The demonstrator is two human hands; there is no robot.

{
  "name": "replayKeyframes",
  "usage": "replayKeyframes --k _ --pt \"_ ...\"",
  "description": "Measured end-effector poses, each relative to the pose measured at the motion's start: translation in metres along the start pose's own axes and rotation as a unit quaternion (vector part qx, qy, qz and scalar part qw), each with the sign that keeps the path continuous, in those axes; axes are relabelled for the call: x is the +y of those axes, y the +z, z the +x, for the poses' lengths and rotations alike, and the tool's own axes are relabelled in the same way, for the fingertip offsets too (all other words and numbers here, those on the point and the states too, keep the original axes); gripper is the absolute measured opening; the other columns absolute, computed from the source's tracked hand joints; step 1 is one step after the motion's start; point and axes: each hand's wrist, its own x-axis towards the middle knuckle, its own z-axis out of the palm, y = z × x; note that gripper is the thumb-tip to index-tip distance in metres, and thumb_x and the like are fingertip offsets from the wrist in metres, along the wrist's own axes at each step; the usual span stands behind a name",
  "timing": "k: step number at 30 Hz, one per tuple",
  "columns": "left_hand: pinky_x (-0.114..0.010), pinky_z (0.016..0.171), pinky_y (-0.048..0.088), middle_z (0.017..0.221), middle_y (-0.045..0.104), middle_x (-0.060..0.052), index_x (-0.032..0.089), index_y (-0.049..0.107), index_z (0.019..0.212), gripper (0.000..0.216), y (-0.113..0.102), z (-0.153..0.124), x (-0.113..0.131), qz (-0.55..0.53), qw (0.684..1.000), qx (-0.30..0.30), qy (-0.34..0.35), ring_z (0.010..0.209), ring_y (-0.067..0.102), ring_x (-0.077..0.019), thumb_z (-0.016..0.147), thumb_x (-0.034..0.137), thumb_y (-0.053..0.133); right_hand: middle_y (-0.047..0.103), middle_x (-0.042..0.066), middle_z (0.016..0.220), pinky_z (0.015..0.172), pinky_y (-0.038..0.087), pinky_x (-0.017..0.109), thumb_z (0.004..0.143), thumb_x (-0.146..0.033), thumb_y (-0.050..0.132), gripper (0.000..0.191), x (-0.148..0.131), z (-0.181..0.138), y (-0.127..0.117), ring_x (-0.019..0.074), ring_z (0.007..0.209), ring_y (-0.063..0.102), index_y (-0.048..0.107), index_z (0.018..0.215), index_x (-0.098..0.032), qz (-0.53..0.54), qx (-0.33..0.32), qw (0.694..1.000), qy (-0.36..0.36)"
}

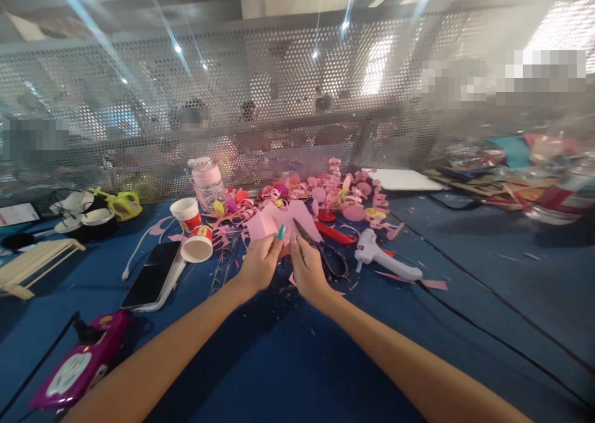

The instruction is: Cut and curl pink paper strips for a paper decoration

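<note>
A folded sheet of pink paper point(264, 221) is pinched between both my hands over the middle of the blue table. My left hand point(259, 263) is closed on its lower left part, with a turquoise nail showing on the thumb. At the lower right part of the paper, my right hand point(307, 268) is closed too, close to the left one. Dark-handled scissors point(335, 260) lie just beyond and right of my right hand, blades pointing away to the left, partly hidden by it. A red-handled tool point(337, 234) rests behind the scissors.
A white glue gun point(388, 258) with a black cord lies at right. Pink paper curls and discs point(353, 203) pile up behind. Paper cups point(197, 244), a phone point(152, 275), a pink-lidded bottle point(207, 181) and a magenta power strip point(86, 362) are at left. A perforated metal screen point(279, 69) stands behind.
</note>
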Motion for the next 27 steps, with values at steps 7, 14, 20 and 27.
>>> replayKeyframes --k 7,14,20,27 --pt "-0.023 0.048 0.023 0.048 0.036 0.005 0.019 0.034 0.059 0.032 0.0023 -0.0021 -0.0023 0.035 0.999 -0.011 0.012 0.044 0.035 -0.0091 0.088 0.032 0.031 0.034 -0.005 0.048 0.044 0.028 0.023 0.088 -0.039 0.032 0.032 -0.0010 -0.0008 -0.0015 0.0095 0.043 0.034 0.041 0.064 -0.020 0.089 -0.012 0.995 0.038" --pt "-0.023 0.048 0.022 0.046 0.032 0.006 0.020 0.035 0.059 0.030 -0.0008 -0.0014 -0.0009 0.071 0.997 -0.013 0.036 0.042 0.033 -0.0095 0.087 0.029 0.031 0.036 -0.006 0.046 0.042 0.027 0.022 0.086 -0.041 0.039 0.032 -0.0006 -0.0006 -0.0019 0.0089 0.042 0.035 0.038 0.061 -0.020 0.067 -0.016 0.997 0.036" --pt "-0.023 0.049 0.023 0.048 0.035 0.005 0.019 0.037 0.060 0.030 0.0003 -0.0019 -0.0023 0.078 0.996 0.009 0.041 0.044 0.036 -0.0098 0.088 0.028 0.031 0.037 -0.006 0.046 0.042 0.027 0.022 0.087 -0.039 0.038 0.031 -0.0004 0.0007 0.0001 0.0084 0.040 0.035 0.037 0.062 -0.021 0.084 -0.012 0.996 0.042" --pt "-0.022 0.048 0.023 0.047 0.034 0.005 0.019 0.036 0.061 0.031 0.0005 -0.0032 -0.0037 0.071 0.996 0.024 0.046 0.042 0.035 -0.0092 0.089 0.030 0.030 0.038 -0.007 0.046 0.040 0.029 0.022 0.085 -0.043 0.041 0.032 -0.0016 0.0017 -0.0002 0.0083 0.040 0.036 0.039 0.063 -0.020 0.117 -0.017 0.991 0.060"
